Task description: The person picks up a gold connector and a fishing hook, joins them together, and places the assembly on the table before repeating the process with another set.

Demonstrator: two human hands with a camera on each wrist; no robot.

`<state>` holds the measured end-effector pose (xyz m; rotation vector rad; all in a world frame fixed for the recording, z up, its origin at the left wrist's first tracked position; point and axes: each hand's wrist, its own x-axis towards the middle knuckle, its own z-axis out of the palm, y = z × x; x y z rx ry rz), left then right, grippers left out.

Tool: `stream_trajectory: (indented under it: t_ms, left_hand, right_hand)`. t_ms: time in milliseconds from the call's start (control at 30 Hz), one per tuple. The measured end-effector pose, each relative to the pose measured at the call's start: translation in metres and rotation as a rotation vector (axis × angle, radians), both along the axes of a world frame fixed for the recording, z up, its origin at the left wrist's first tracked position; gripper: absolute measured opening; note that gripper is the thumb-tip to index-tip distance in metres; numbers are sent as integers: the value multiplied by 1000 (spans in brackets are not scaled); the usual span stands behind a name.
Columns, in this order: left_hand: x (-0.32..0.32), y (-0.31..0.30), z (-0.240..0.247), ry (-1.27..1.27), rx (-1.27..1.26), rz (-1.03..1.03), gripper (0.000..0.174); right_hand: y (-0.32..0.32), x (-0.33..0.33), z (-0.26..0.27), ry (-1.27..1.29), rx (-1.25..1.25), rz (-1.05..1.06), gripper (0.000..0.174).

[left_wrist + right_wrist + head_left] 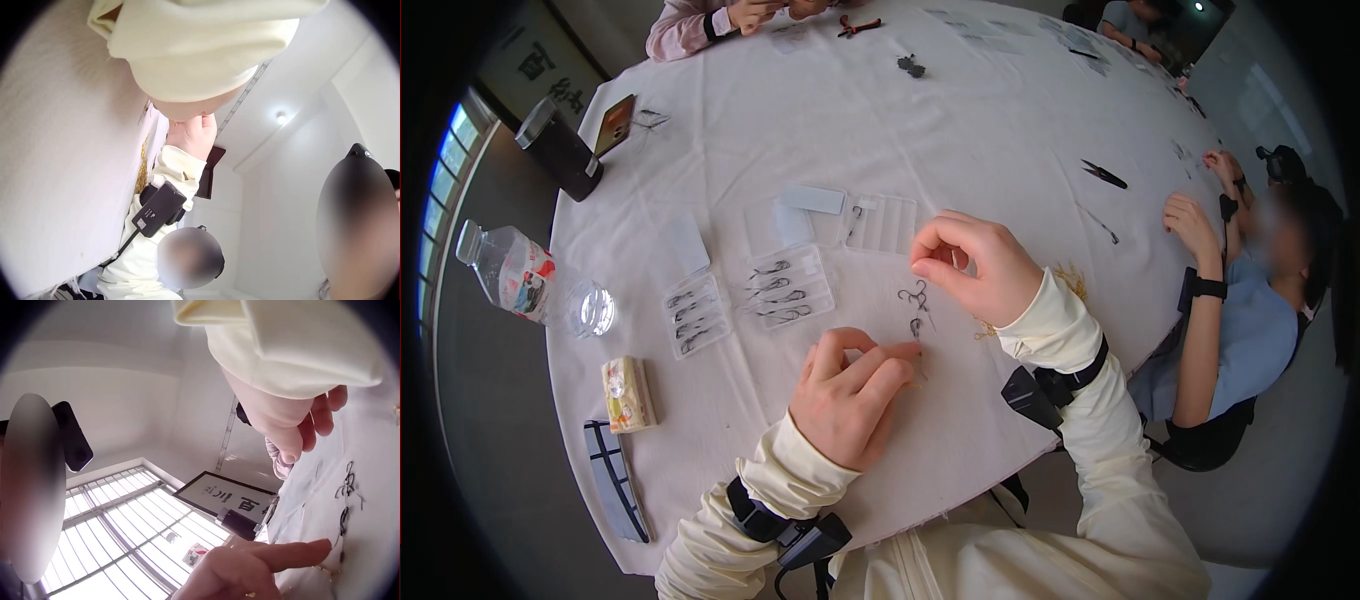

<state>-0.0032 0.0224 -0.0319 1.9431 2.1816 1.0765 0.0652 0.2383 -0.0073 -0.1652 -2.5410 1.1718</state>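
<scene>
Dark fishing hooks (913, 294) lie in a small tangle on the white tablecloth between the two hands. My left hand (847, 395) is just below them, its index finger stretched out to a dark hook bundle (916, 327); its thumb is hidden in the head view. In the right wrist view, the left index fingertip (325, 549) is right beside the dark hooks (344, 519). Above the tangle hovers my right hand (978, 262), fingers loosely bent and thumb near the index fingertip, with nothing visible between them. Gold-coloured hooks (1072, 284) lie partly behind the right sleeve.
Clear compartment boxes with dark hooks (790, 290) (697, 315) are left of the hands; another box (880, 222) stands behind. A bottle (530, 280), tissue pack (629, 394) and dark flask (560, 150) line the left edge. Black snips (1104, 174) lie to the right, near another person's arm.
</scene>
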Motion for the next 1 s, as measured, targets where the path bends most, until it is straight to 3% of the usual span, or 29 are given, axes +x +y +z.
stream_trajectory:
  t_ms: [67, 167, 233, 367, 467, 567, 733, 933, 1000]
  left_hand:
    - [0, 0, 1, -28, 15, -2, 28]
    - [0, 0, 1, -36, 10, -14, 28]
    - [0, 2, 3, -67, 61, -10, 20]
    - [-1, 2, 2, -70, 77, 0, 20]
    - [-1, 3, 2, -90, 89, 2, 21]
    - [-2, 4, 2, -107, 141, 18, 23]
    - [-4, 1, 1, -131, 204, 101, 24]
    - [-6, -3, 0, -132, 226, 109, 22]
    - [-7, -2, -1, -138, 236, 106, 23]
  right_hand:
    - [2, 2, 3, -8, -19, -3, 10]
    - [12, 6, 4, -56, 169, 37, 10]
    - [21, 10, -1, -76, 284, 125, 10]
    - [16, 15, 10, -239, 202, 139, 9]
    - [10, 9, 1, -119, 217, 138, 6]
    - [7, -5, -5, 38, 273, 7, 4]
    - [1, -47, -12, 194, 653, -19, 5]
    - [6, -87, -7, 7, 878, 57, 2]
    - [8, -92, 2, -168, 941, 100, 1]
